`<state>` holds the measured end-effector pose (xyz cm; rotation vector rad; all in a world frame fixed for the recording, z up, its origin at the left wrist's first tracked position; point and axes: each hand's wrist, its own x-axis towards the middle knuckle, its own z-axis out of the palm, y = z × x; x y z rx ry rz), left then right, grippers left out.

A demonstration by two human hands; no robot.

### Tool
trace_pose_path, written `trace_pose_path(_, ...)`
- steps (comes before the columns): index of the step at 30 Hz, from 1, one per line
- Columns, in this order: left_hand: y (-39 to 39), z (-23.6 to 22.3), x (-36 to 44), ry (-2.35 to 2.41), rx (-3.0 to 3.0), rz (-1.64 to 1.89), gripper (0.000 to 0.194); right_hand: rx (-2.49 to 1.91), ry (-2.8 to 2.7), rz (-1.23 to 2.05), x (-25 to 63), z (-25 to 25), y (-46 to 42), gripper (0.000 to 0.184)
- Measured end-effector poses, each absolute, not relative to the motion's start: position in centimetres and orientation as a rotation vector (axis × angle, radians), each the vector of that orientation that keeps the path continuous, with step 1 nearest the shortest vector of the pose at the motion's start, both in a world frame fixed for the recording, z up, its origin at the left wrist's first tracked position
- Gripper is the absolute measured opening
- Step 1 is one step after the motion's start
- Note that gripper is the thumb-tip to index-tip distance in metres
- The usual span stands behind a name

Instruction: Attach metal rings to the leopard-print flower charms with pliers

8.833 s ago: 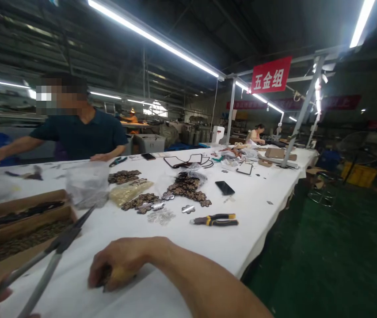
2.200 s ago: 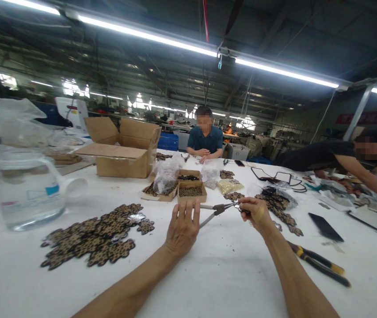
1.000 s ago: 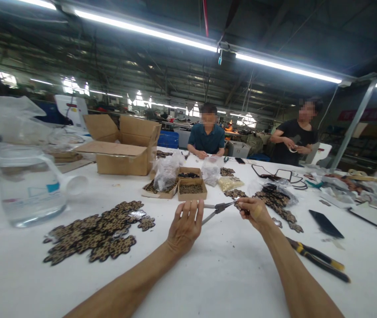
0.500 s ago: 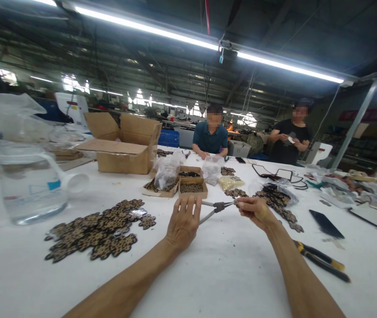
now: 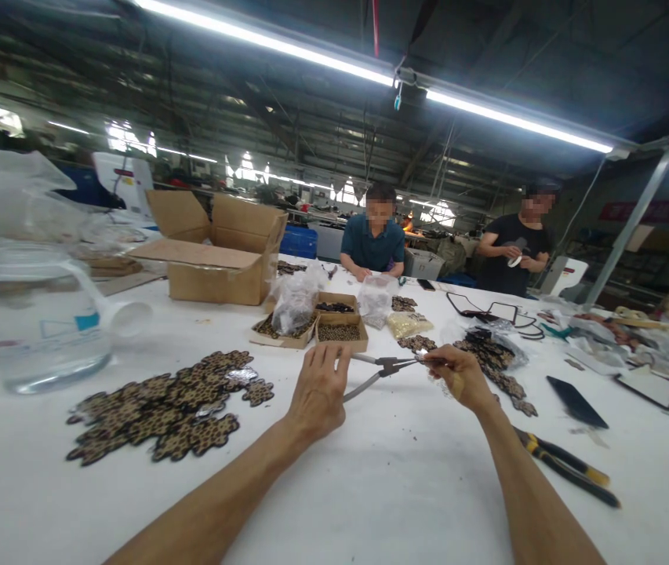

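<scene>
My left hand (image 5: 318,388) is wrapped round the handles of grey-handled pliers (image 5: 390,366), whose jaws point right. At the jaw tips my right hand (image 5: 460,374) pinches a small dark patch (image 5: 438,361) with a shiny bit at its edge. Its details are too small to make out, and the fingers partly cover it. Left of my left hand lies a pile of leopard-print, flower-shaped patches (image 5: 175,408). More such patches (image 5: 487,357) lie beyond my right hand, partly under clear plastic.
Small boxes of metal bits (image 5: 341,344) stand ahead, near a cardboard box (image 5: 210,281). A water jug (image 5: 40,337) is at left. Yellow-black pliers (image 5: 569,467) and a phone (image 5: 577,402) lie at right. Two people (image 5: 372,235) are across the white table (image 5: 369,502).
My right fingers have turned at the jaw tips, and more of the dark patch now shows. The pliers have stayed nearly in place. The person at right has lowered the hands slightly.
</scene>
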<state>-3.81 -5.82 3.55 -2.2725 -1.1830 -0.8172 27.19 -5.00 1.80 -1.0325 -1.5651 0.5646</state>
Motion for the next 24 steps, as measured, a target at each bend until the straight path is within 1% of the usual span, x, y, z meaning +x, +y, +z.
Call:
trace_pose_path(8,-4.0,2.4,-5.1,-1.239,-2.538,-0.768,0.080,-1.082,-1.592,0.718,27.4,2.0,-5.4,0.020)
trace_pose_path(13,-2.9,1.6,-5.8,-1.307,-2.735,-0.733,0.067,-1.064,-1.652,0.715,27.3,2.5,-5.7,0.018)
trace_pose_path(15,-2.9,1.7,-5.9,-1.326,-2.785,-0.704,0.065,-1.076,-1.654,0.712,27.2,2.7,-5.9,0.018)
trace_pose_path(21,-3.0,1.6,-5.8,-1.370,-2.809,-0.598,0.059,-1.095,-1.815,0.484,27.0,3.2,-6.4,0.008)
trace_pose_path(24,-3.0,1.6,-5.8,-1.354,-2.798,-0.605,0.063,-1.041,-1.901,0.412,27.0,3.6,-6.6,0.010)
